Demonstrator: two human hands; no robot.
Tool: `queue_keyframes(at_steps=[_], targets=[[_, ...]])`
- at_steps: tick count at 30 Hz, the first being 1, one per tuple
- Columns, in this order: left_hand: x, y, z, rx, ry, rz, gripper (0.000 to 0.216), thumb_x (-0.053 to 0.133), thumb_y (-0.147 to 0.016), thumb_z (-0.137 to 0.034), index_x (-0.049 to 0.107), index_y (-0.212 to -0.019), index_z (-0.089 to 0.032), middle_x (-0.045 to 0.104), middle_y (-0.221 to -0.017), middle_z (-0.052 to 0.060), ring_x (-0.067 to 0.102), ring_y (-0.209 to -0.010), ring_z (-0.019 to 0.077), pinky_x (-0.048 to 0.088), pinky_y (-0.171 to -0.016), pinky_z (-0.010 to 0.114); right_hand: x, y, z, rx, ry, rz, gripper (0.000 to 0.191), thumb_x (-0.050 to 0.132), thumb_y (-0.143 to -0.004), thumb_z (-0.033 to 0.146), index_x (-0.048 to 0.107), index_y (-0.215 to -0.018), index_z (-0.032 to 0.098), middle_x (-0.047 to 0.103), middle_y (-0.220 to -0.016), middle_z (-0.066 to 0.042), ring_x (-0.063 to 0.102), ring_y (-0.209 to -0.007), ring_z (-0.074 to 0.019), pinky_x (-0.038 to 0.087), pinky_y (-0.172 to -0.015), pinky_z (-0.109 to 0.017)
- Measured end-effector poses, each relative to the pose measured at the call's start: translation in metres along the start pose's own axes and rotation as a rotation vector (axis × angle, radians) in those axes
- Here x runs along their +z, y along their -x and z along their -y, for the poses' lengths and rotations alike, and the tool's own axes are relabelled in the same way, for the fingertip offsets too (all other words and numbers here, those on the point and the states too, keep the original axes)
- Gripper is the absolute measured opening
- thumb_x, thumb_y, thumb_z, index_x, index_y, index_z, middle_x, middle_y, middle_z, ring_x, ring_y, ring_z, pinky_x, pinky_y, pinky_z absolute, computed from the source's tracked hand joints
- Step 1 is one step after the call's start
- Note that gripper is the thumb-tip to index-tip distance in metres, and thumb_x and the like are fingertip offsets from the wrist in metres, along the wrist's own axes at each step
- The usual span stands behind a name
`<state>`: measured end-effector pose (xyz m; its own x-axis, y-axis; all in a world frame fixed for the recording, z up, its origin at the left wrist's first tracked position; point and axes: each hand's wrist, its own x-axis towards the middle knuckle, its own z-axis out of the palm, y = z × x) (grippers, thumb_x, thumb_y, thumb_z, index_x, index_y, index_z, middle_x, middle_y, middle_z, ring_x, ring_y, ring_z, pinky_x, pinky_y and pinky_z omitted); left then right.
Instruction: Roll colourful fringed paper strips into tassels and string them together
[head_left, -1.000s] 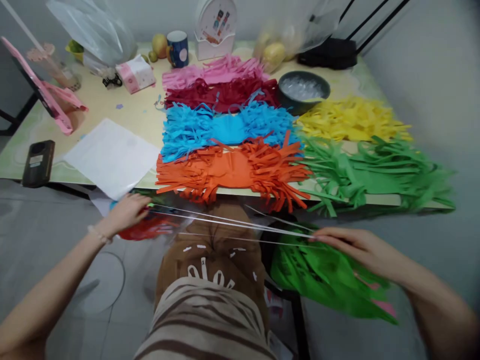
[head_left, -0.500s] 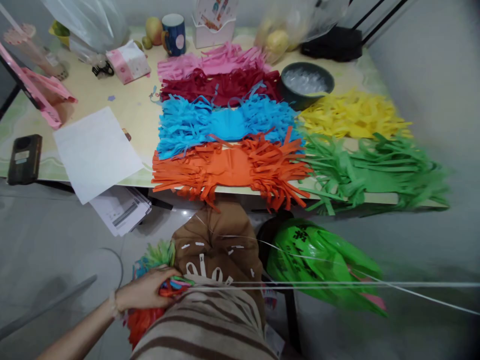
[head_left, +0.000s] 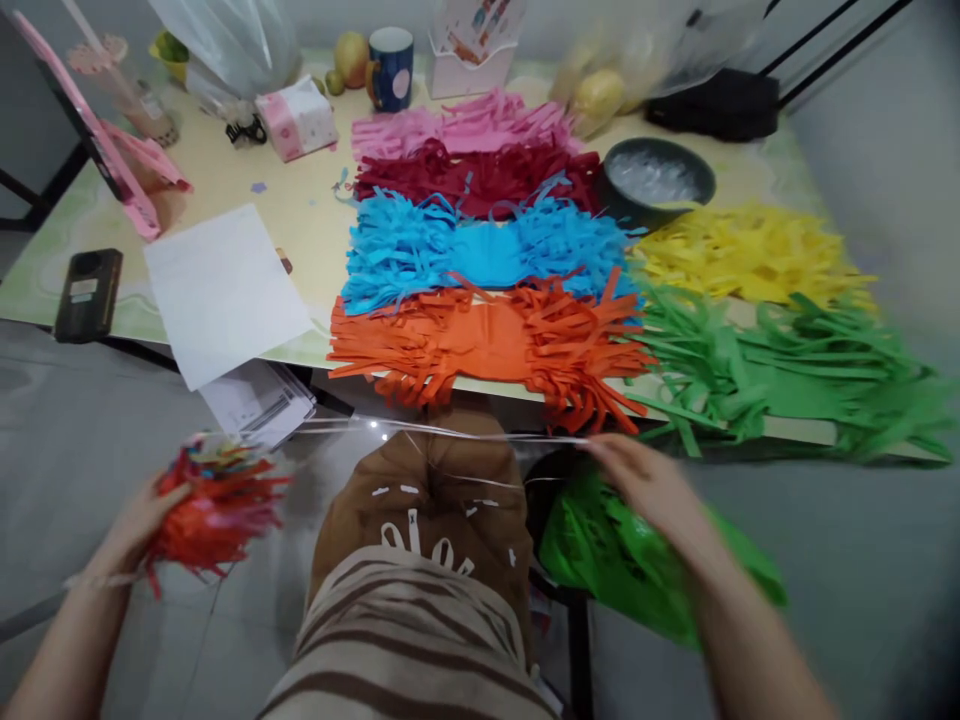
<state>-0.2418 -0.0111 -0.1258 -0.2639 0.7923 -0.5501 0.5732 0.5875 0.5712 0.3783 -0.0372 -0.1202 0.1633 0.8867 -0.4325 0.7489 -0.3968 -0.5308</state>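
Pom-pom [head_left: 221,515]: shaggy, mostly red-orange, multicoloured along its top. Left hand [head_left: 146,515] grips it; right hand [head_left: 649,490] pinches taut white string [head_left: 450,433].

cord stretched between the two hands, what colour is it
The cord is white, seen best in the head view.

Looks like a home, some ordinary room doing duty as a craft corner. Going by 1 long table [head_left: 319,245] with everyday stuff along it: mug [head_left: 391,72], round fruit [head_left: 350,60], drink cup with straw [head_left: 152,118], pink-and-white packet [head_left: 300,118], phone [head_left: 88,295], pink stand [head_left: 142,208], dark bowl [head_left: 621,198]. Backs onto plain grey wall [head_left: 874,170], stands on tiled floor [head_left: 37,410]. Reads as hobby craft from fringed strips [head_left: 491,338] in 6 colours, laid out in rows across the tabletop. Can't tell exactly which room.
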Motion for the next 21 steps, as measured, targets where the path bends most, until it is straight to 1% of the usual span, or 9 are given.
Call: queue_keyframes(at_steps=[2, 5, 7, 10, 13, 15, 17, 19, 21], targets=[[-0.012, 0.005, 0.015, -0.132, 0.161, -0.170, 0.046, 0.052, -0.085, -0.058, 0.054, -0.109, -0.019, 0.077, -0.079, 0.004, 0.073, -0.087, 0.0316, 0.061, -0.080, 0.045, 0.066, -0.027, 0.043, -0.080, -0.020, 0.185, 0.041, 0.037, -0.098, 0.046, 0.067, -0.100, 0.018, 0.068, -0.076, -0.008, 0.063, -0.067, -0.0188, 0.052, -0.064, -0.031], [-0.006, 0.017, 0.020, -0.116, 0.242, -0.308, 0.046, 0.047, -0.089, -0.059, 0.052, -0.115, -0.022, 0.076, -0.079, 0.003, 0.073, -0.093, 0.0318, 0.062, -0.081, 0.044, 0.149, -0.057, 0.096, -0.105, 0.039, 0.363, 0.029, 0.047, -0.100, 0.034, 0.067, -0.103, 0.013, 0.068, -0.079, -0.004, 0.065, -0.070, -0.0153, 0.054, -0.067, -0.029], [0.006, 0.023, 0.014, -0.104, 0.303, -0.275, 0.050, 0.052, -0.085, -0.066, 0.054, -0.112, -0.024, 0.076, -0.078, 0.001, 0.074, -0.087, 0.0306, 0.063, -0.076, 0.043, 0.183, -0.070, 0.116, -0.120, 0.104, 0.437, 0.026, 0.057, -0.098, 0.035, 0.064, -0.112, 0.013, 0.069, -0.101, -0.006, 0.067, -0.086, -0.0166, 0.057, -0.077, -0.035], [0.019, 0.025, 0.007, -0.131, 0.411, -0.194, 0.052, 0.070, -0.071, -0.068, 0.058, -0.097, -0.025, 0.074, -0.068, -0.005, 0.072, -0.068, 0.0248, 0.062, -0.064, 0.035, 0.202, -0.077, 0.127, -0.163, 0.204, 0.516, 0.033, 0.063, -0.095, 0.035, 0.061, -0.121, 0.015, 0.064, -0.120, -0.010, 0.065, -0.103, -0.0211, 0.057, -0.088, -0.040], [0.025, 0.023, 0.004, -0.104, 0.400, -0.137, 0.057, 0.083, -0.058, -0.061, 0.059, -0.094, -0.023, 0.072, -0.066, -0.007, 0.067, -0.060, 0.0207, 0.058, -0.058, 0.030, 0.192, -0.070, 0.130, -0.232, 0.275, 0.562, 0.031, 0.063, -0.095, 0.035, 0.063, -0.118, 0.014, 0.065, -0.118, -0.010, 0.065, -0.102, -0.0205, 0.056, -0.088, -0.040], [0.025, 0.023, 0.001, -0.035, 0.307, -0.087, 0.063, 0.083, -0.056, -0.062, 0.062, -0.099, -0.021, 0.075, -0.074, -0.002, 0.068, -0.066, 0.0229, 0.060, -0.063, 0.032, 0.169, -0.059, 0.130, -0.281, 0.301, 0.552, 0.021, 0.060, -0.096, 0.031, 0.066, -0.107, 0.014, 0.068, -0.106, -0.007, 0.066, -0.096, -0.0190, 0.054, -0.086, -0.038], [0.025, 0.027, -0.007, 0.031, 0.146, -0.052, 0.063, 0.080, -0.058, -0.064, 0.065, -0.101, -0.022, 0.077, -0.085, 0.001, 0.070, -0.079, 0.0277, 0.061, -0.077, 0.039, 0.132, -0.043, 0.131, -0.323, 0.312, 0.505, 0.015, 0.057, -0.096, 0.022, 0.068, -0.092, 0.014, 0.068, -0.094, -0.006, 0.064, -0.093, -0.0191, 0.049, -0.086, -0.036], [0.024, 0.034, -0.022, 0.124, 0.005, -0.039, 0.053, 0.077, -0.062, -0.063, 0.069, -0.100, -0.027, 0.078, -0.095, 0.000, 0.070, -0.094, 0.0314, 0.056, -0.093, 0.046, 0.085, -0.024, 0.134, -0.379, 0.304, 0.413, 0.014, 0.059, -0.094, 0.019, 0.069, -0.083, 0.017, 0.067, -0.093, -0.008, 0.060, -0.098, -0.0212, 0.044, -0.088, -0.035], [0.021, 0.045, -0.042, 0.294, -0.060, -0.008, 0.039, 0.073, -0.069, -0.058, 0.072, -0.101, -0.036, 0.075, -0.112, -0.003, 0.066, -0.112, 0.0322, 0.048, -0.106, 0.048, 0.033, -0.005, 0.143, -0.535, 0.247, 0.215, 0.012, 0.063, -0.091, 0.022, 0.069, -0.082, 0.018, 0.065, -0.098, -0.009, 0.056, -0.099, -0.0228, 0.043, -0.088, -0.036]])
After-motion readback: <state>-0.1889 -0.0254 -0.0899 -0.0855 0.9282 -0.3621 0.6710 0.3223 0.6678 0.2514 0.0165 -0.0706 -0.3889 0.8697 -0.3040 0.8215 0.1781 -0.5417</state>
